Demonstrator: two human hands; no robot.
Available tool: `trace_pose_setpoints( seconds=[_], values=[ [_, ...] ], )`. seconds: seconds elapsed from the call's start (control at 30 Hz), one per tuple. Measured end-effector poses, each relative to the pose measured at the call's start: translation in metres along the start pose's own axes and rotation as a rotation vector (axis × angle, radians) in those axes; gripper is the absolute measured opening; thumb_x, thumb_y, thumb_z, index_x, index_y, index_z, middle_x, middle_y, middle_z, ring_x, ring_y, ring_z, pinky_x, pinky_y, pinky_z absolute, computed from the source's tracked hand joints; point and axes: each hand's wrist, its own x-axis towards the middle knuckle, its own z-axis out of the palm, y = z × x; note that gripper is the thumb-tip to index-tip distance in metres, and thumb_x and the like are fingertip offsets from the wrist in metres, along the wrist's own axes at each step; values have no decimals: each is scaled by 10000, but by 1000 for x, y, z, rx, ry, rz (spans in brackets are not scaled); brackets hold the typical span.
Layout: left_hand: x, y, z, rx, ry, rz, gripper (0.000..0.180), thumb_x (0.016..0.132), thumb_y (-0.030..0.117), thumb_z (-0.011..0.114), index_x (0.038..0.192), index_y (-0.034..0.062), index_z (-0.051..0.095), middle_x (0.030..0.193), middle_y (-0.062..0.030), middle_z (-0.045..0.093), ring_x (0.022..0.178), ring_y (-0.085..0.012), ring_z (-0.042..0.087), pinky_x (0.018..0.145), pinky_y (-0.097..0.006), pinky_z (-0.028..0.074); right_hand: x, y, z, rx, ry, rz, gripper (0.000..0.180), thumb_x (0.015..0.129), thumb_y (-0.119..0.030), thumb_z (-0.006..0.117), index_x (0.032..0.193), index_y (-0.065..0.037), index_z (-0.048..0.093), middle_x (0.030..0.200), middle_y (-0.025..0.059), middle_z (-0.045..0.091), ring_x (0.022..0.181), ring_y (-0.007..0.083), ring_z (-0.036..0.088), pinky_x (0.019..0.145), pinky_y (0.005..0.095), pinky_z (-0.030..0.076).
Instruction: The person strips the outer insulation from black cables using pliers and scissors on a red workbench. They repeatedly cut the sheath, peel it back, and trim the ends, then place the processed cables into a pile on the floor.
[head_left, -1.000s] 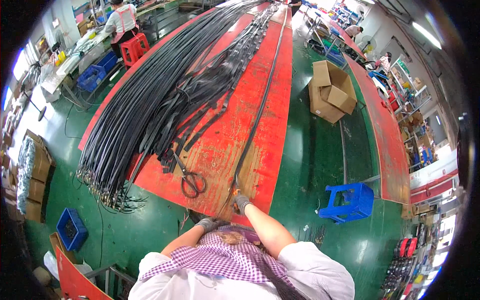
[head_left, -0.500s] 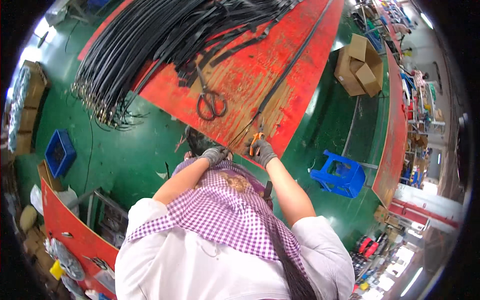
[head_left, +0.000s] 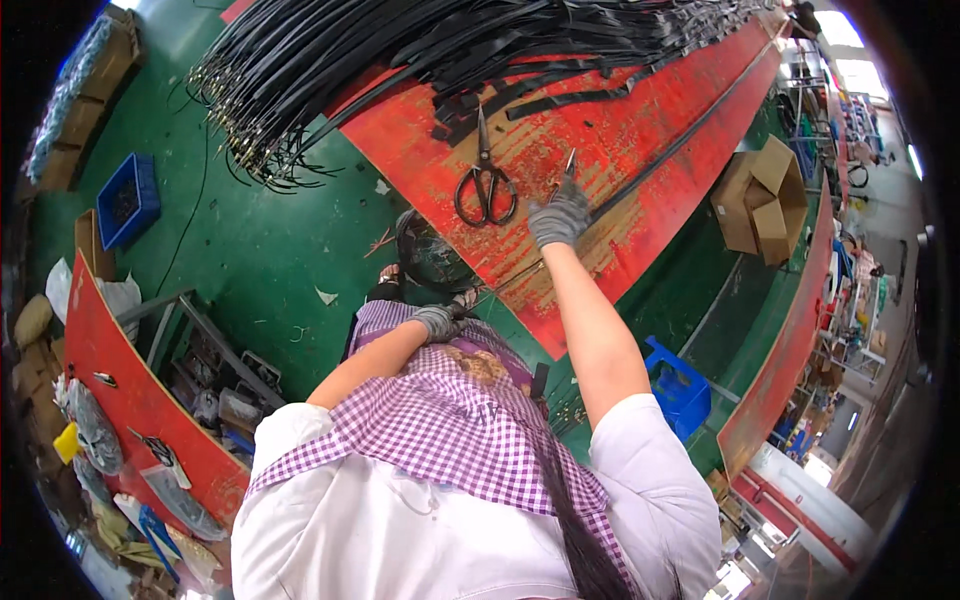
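Note:
My right hand (head_left: 562, 216), in a grey glove, is out over the red tabletop with its fingers closed round pliers (head_left: 570, 162); only their metal tip shows beyond the fingers. A long black cable (head_left: 655, 165) runs along the table's right side and passes under this hand. Its thin end strands lead toward the near corner. By the apron, my gloved left hand (head_left: 437, 322) is curled at those strands, its fingertips partly hidden. Black-handled scissors (head_left: 486, 190) lie open-bladed just left of my right hand.
A thick bundle of black cables (head_left: 400, 70) covers the far side of the worn red table (head_left: 690, 180), metal ends hanging over its left edge. Short black strips (head_left: 570, 98) lie nearby. A cardboard box (head_left: 745, 215) and blue stool (head_left: 680, 390) stand right; a blue crate (head_left: 128, 200) sits left.
My right hand has reached forward over the table with the pliers, whose orange handles are now covered. My left hand stays by the apron. The view has shifted, so the table appears farther right.

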Motion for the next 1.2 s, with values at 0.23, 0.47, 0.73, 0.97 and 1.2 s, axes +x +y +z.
trace_pose_setpoints(
  seconds=[0.23,0.47,0.73,0.97,1.2],
  values=[
    [-5,2,8,16,-44,-55,379,702,305,466,1027,113,498,977,-163,518,902,-306,491,786,-360,384,-23,-67,39,164,-218,-212,631,632,-257,584,1148,-19,308,1142,229,346,1006,334,407,846,379,344],
    [-11,-6,7,82,-170,91,399,727,324,445,1081,140,466,1045,-128,495,943,-291,475,818,-334,369,-20,-53,49,658,-459,226,387,704,-153,548,1044,-43,400,956,125,487,884,220,476,761,310,390],
    [16,-16,15,209,-214,152,453,745,417,443,1052,87,486,1037,-142,498,951,-271,481,818,-315,368,-148,-23,-23,955,-75,357,188,779,-157,432,937,-59,463,752,37,502,646,128,455,610,236,386],
    [20,-6,4,242,-38,178,415,744,393,435,1031,100,498,966,-159,527,898,-311,495,764,-347,378,-203,39,15,1907,-192,1038,84,751,-125,496,798,-132,426,535,-4,437,366,99,383,297,244,296],
    [20,-19,-7,248,-5,71,430,760,365,441,1051,50,470,986,-170,519,929,-312,482,792,-346,372,-216,26,43,1904,-117,962,84,769,-103,448,729,-159,399,509,-8,391,372,122,374,318,240,280]
  ],
)
